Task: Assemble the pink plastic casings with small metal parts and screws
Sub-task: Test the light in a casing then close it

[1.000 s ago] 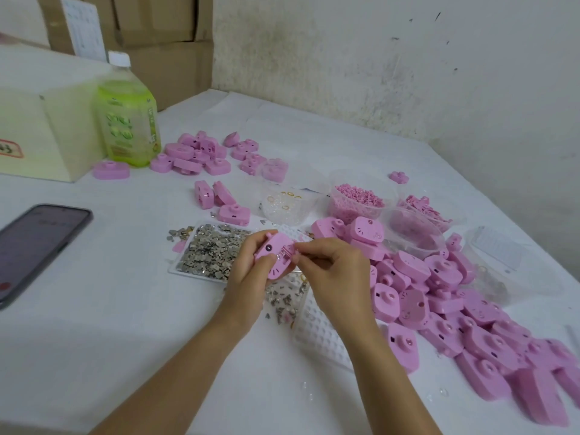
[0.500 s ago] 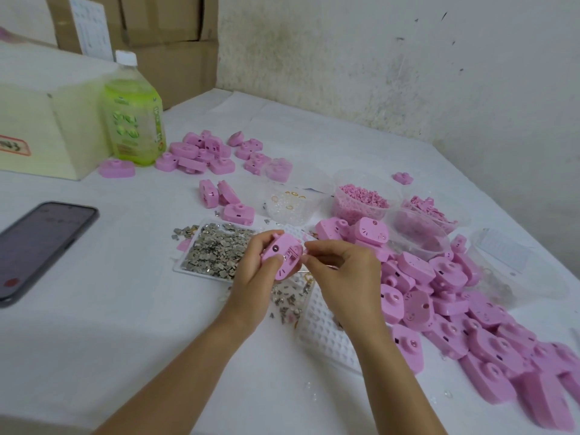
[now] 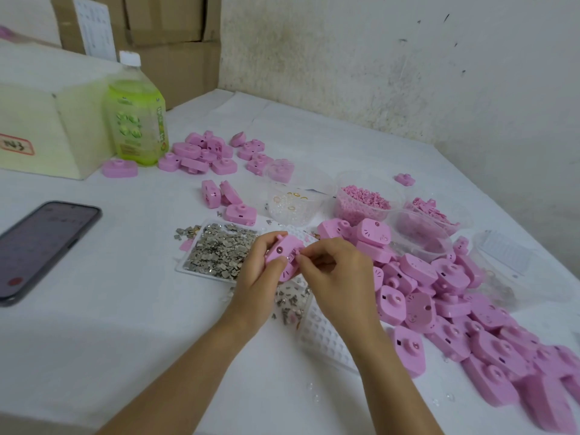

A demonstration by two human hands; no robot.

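Note:
My left hand (image 3: 260, 277) grips a pink plastic casing (image 3: 282, 251) above the table, thumb on its face. My right hand (image 3: 339, 277) pinches a small metal part (image 3: 295, 253) against the casing's right edge; the part is mostly hidden by my fingertips. Directly behind my left hand lies a clear tray of small grey metal parts (image 3: 219, 252). More metal bits (image 3: 292, 301) are scattered beneath my hands. A large heap of pink casings (image 3: 439, 302) spreads to the right.
A phone (image 3: 40, 246) lies at left. A green bottle (image 3: 136, 120) and cream box (image 3: 47, 133) stand at back left beside more pink casings (image 3: 207, 152). Clear cups hold rings (image 3: 292, 202) and pink pellets (image 3: 364, 199). A white dimpled tray (image 3: 326, 340) lies under my right wrist.
My left hand has tilted the casing slightly, so its face turns more toward me. My right fingertips stay pinched at its right edge. The view has shifted a little.

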